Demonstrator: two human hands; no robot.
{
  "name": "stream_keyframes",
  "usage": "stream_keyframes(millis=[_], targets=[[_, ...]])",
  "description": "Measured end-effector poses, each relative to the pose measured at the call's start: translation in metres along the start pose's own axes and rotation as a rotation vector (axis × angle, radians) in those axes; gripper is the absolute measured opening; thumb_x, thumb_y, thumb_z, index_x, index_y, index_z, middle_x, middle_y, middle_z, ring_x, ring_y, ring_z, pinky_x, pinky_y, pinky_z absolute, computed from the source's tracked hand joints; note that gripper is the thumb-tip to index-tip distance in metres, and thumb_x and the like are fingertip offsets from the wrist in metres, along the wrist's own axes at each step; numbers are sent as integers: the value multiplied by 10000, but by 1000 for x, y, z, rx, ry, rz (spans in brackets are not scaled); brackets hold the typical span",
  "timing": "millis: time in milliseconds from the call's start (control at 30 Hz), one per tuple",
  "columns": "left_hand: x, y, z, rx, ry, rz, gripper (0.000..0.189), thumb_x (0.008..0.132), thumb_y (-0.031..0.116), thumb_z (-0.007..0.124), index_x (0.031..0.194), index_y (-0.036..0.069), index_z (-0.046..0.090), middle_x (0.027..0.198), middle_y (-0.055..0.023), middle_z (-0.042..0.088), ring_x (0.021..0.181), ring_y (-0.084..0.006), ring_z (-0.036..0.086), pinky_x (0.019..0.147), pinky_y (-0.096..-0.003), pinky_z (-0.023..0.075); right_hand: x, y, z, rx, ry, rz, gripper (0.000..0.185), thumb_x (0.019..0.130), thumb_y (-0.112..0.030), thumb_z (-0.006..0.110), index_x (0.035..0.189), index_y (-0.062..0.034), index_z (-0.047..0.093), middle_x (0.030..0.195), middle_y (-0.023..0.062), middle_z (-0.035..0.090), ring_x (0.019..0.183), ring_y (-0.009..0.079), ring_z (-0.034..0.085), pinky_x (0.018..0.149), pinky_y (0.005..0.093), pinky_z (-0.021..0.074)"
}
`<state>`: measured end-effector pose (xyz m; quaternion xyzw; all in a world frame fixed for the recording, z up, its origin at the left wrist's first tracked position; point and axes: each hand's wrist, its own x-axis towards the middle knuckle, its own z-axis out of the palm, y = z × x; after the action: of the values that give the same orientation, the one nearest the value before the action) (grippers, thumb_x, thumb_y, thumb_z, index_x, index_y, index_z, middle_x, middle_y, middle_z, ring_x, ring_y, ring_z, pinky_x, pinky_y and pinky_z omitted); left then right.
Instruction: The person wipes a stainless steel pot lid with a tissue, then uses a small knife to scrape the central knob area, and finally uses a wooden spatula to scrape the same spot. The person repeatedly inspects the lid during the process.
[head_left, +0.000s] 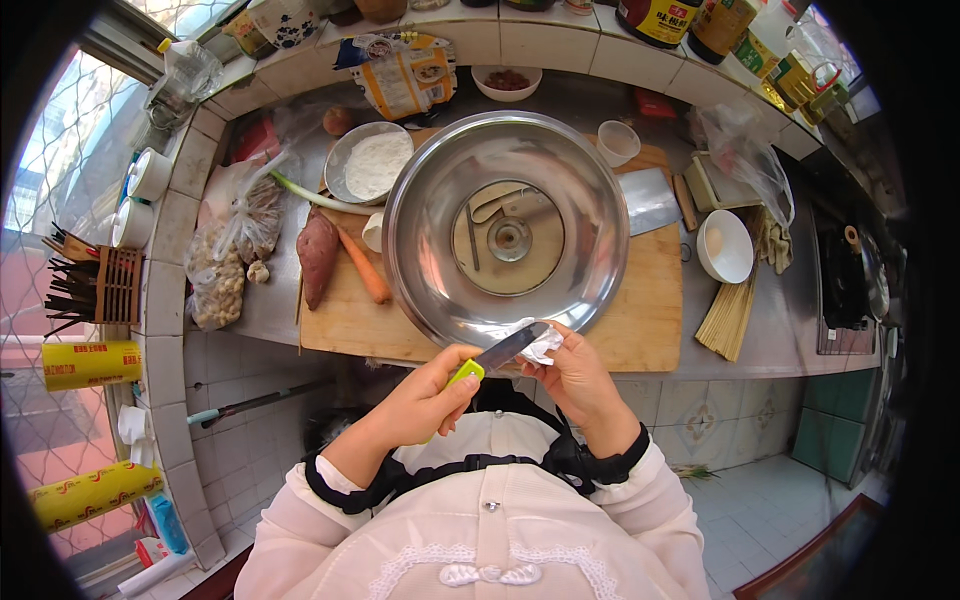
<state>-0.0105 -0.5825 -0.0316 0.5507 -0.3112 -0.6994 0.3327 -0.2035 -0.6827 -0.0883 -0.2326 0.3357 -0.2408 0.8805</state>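
My left hand (427, 397) grips the bright green handle of a small kitchen knife (510, 346), its dark blade slanting up to the right. In my right hand (581, 386) is a crumpled white tissue (544, 348), pressed against the blade near its tip. Both hands are at the near rim of a wide steel lid or basin (427, 247) with a clear round centre. Through or in that centre show a dark thin strip and a curved shape that I cannot make out. Beneath lies a wooden cutting board (645, 300).
Left are a sweet potato (318, 259), a carrot (364, 266), a scallion (322, 196) and a bowl of flour (375, 161). A cleaver (649, 199) lies right, near a white bowl with an egg (715, 240) and dried noodles (726, 319). Bottles line the tiled ledge (547, 37).
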Motion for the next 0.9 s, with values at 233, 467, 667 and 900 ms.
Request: stream_keyframes(millis=[233, 467, 667, 900], targets=[[-6, -15, -9, -6, 69, -13, 333, 997, 206, 439, 1291, 55, 393, 658, 13, 447, 500, -56, 432, 495, -216, 406, 0, -5, -9, 189, 83, -63, 262, 941, -47, 480, 1202, -49, 504, 1086, 85, 630, 897, 152, 628, 717, 253, 518], [-16, 15, -20, -576, -70, 397, 320, 1020, 327, 324, 1133, 52, 443, 662, -68, 514, 535, -175, 541, 636, -329, 523, 1, -18, -61, -12, 265, -177, 301, 944, -51, 456, 1245, -65, 474, 1089, 90, 623, 867, 153, 625, 707, 249, 522], [-34, 67, 11, -1002, -669, 534, 420, 994, 512, 267, 954, 117, 405, 1251, -362, 493, 1156, -416, 539, 991, -478, 407, -4, -20, -131, -126, 510, -283, 312, 952, -121, 457, 1259, -124, 511, 1034, 4, 612, 845, 114, 597, 669, 246, 494], [-63, 104, 55, -1123, -806, 572, 477, 953, 525, 379, 1036, 57, 423, 1136, -261, 579, 1061, -346, 573, 1019, -432, 365, -3, -22, -165, -276, 767, -359, 335, 941, -111, 469, 1273, -130, 510, 1082, 1, 582, 947, 107, 565, 789, 259, 450]])
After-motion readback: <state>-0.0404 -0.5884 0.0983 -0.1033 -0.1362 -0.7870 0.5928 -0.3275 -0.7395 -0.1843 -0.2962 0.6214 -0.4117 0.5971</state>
